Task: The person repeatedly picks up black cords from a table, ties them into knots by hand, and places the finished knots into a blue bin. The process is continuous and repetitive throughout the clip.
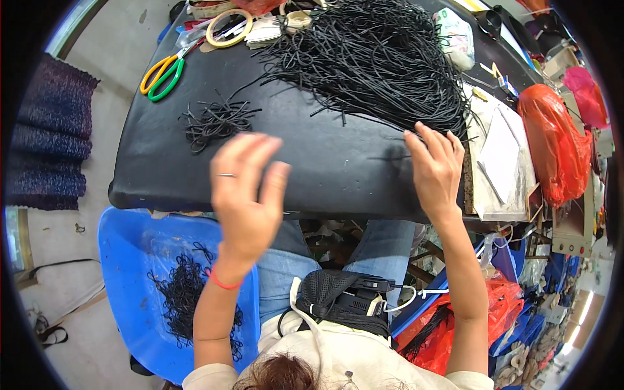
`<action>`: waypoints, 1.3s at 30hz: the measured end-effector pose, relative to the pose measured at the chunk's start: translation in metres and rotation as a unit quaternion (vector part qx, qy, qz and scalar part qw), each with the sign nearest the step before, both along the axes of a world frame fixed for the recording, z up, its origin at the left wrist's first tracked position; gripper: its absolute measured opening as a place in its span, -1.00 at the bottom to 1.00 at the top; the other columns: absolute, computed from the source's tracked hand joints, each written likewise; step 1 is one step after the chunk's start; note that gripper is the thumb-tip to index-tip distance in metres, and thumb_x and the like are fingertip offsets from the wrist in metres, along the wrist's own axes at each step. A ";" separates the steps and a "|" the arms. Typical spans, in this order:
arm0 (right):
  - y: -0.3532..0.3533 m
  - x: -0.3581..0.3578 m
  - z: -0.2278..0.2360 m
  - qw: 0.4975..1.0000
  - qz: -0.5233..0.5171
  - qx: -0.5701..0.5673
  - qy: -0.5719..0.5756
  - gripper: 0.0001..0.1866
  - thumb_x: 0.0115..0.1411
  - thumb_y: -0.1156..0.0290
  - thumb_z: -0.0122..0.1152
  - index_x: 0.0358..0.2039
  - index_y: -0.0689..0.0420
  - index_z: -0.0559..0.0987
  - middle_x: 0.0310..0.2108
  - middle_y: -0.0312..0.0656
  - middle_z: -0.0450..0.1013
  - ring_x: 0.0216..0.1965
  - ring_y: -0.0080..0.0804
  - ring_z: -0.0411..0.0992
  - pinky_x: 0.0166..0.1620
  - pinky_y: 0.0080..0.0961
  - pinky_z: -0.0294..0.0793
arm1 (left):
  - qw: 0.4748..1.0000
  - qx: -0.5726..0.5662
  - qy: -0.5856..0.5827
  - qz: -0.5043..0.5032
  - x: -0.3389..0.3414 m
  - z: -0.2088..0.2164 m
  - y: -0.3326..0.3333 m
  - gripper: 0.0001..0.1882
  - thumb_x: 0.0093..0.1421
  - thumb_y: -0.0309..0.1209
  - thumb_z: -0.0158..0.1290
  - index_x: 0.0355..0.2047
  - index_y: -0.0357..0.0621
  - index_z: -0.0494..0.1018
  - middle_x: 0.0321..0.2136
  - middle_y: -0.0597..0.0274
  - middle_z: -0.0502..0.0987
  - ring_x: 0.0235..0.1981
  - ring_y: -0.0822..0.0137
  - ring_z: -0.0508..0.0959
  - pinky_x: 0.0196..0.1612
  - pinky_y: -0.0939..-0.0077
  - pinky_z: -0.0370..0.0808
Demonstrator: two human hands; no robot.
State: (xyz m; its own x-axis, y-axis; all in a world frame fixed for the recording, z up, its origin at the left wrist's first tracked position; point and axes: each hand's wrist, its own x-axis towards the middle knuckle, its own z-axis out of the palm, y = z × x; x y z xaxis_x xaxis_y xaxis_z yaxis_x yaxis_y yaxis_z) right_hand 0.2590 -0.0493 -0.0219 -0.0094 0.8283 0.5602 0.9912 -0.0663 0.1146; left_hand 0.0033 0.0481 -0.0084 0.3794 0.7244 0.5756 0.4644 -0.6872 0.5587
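A big tangled pile of black cords (383, 58) covers the far part of the black padded table (312, 175). My right hand (437, 166) is at the pile's near right edge, fingers bent and apart, fingertips close to the cord ends. Whether they touch a cord is unclear; a dark blurred streak lies just left of them. My left hand (247, 188), slightly blurred, hovers over the table's near edge with fingers spread and nothing visible in it. Just beyond it lies a small bunch of black cords (220, 121).
Scissors with yellow and green handles (164, 75) and a tape roll (229, 28) lie at the far left. A blue basin (130, 273) with knotted black cords (185, 299) stands lower left. On the right are a white board (507, 149) and a red plastic bag (556, 143).
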 end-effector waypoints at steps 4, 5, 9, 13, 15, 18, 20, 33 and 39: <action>-0.003 -0.058 0.007 0.988 0.149 -0.032 0.036 -0.78 -0.05 0.42 0.04 -0.34 0.11 0.51 -0.44 -0.31 0.36 -0.26 -0.44 0.38 0.11 0.01 0.00 | 0.974 -0.172 -0.006 -0.146 0.020 -0.001 -0.024 -0.74 0.04 -0.50 0.09 -0.21 -0.25 0.45 -0.32 0.09 0.51 -0.29 0.20 0.52 -0.19 0.46 0.42; -0.004 -0.068 0.010 0.984 0.168 -0.030 0.060 -0.79 -0.07 0.44 0.06 -0.35 0.12 0.51 -0.45 -0.32 0.35 -0.28 -0.45 0.38 0.11 -0.02 0.01 | 0.953 -0.254 -0.005 -0.167 0.022 0.001 -0.025 -0.74 0.04 -0.50 0.09 -0.22 -0.27 0.46 -0.36 0.09 0.52 -0.35 0.23 0.54 -0.25 0.50 0.45; -0.004 -0.069 0.009 0.966 0.202 -0.031 0.161 -0.76 -0.14 0.51 0.12 -0.36 0.14 0.51 -0.48 -0.30 0.34 -0.36 -0.43 0.36 -0.04 -0.26 0.24 | 0.875 -0.441 -0.026 -0.198 0.008 0.004 -0.021 -0.82 0.08 -0.50 0.06 -0.29 -0.28 0.50 -0.46 0.18 0.55 -0.43 0.50 0.52 -0.33 0.61 0.44; -0.008 -0.074 0.014 0.946 0.227 -0.055 0.225 -0.73 -0.18 0.55 0.14 -0.36 0.16 0.52 -0.49 -0.28 0.33 -0.45 -0.42 0.34 -0.21 -0.46 0.34 | 0.842 -0.497 -0.047 -0.203 0.001 0.003 -0.025 -0.84 0.08 -0.52 0.06 -0.32 -0.31 0.50 -0.48 0.22 0.55 -0.42 0.54 0.51 -0.31 0.70 0.43; -0.006 -0.078 0.018 0.950 0.191 -0.034 0.245 -0.75 -0.15 0.60 0.18 -0.36 0.18 0.53 -0.50 -0.24 0.37 -0.49 -0.40 0.37 -0.35 -0.52 0.39 | 0.809 -0.541 -0.104 -0.206 -0.003 -0.008 -0.029 -0.82 0.10 -0.48 0.06 -0.28 -0.29 0.49 -0.45 0.23 0.55 -0.41 0.50 0.52 -0.36 0.69 0.44; -0.006 -0.071 0.023 0.943 0.077 0.026 0.322 -0.80 -0.07 0.65 0.19 -0.36 0.20 0.53 -0.48 -0.17 0.42 -0.53 -0.34 0.40 -0.49 -0.55 0.40 | 0.734 -0.617 -0.210 -0.194 -0.009 -0.014 -0.034 -0.79 0.13 -0.43 0.04 -0.24 -0.26 0.47 -0.40 0.20 0.54 -0.39 0.45 0.53 -0.38 0.66 0.46; -0.005 -0.076 0.024 0.917 0.030 0.049 0.394 -0.85 -0.05 0.62 0.20 -0.40 0.20 0.52 -0.48 -0.17 0.43 -0.53 -0.34 0.41 -0.48 -0.53 0.40 | 0.699 -0.648 -0.245 -0.176 -0.007 -0.010 -0.037 -0.78 0.15 -0.41 0.03 -0.22 -0.25 0.46 -0.37 0.18 0.53 -0.37 0.41 0.54 -0.40 0.66 0.47; -0.004 -0.121 0.018 0.879 0.129 -0.046 0.457 -0.79 -0.06 0.65 0.17 -0.33 0.23 0.51 -0.50 -0.14 0.43 -0.51 -0.30 0.43 -0.45 -0.51 0.43 | 0.673 -0.611 -0.387 -0.154 0.005 -0.025 -0.048 -0.84 0.18 -0.46 -0.04 -0.25 -0.23 0.44 -0.33 0.21 0.51 -0.33 0.46 0.51 -0.25 0.56 0.50; -0.016 -0.103 0.019 0.903 0.098 -0.049 0.416 -0.79 -0.10 0.60 0.24 -0.36 0.22 0.52 -0.50 -0.14 0.43 -0.52 -0.28 0.43 -0.48 -0.51 0.42 | 0.538 -0.668 -0.483 -0.174 -0.007 -0.020 -0.031 -0.86 0.22 -0.42 -0.12 -0.30 -0.20 0.40 -0.34 0.21 0.48 -0.41 0.50 0.47 -0.16 0.50 0.46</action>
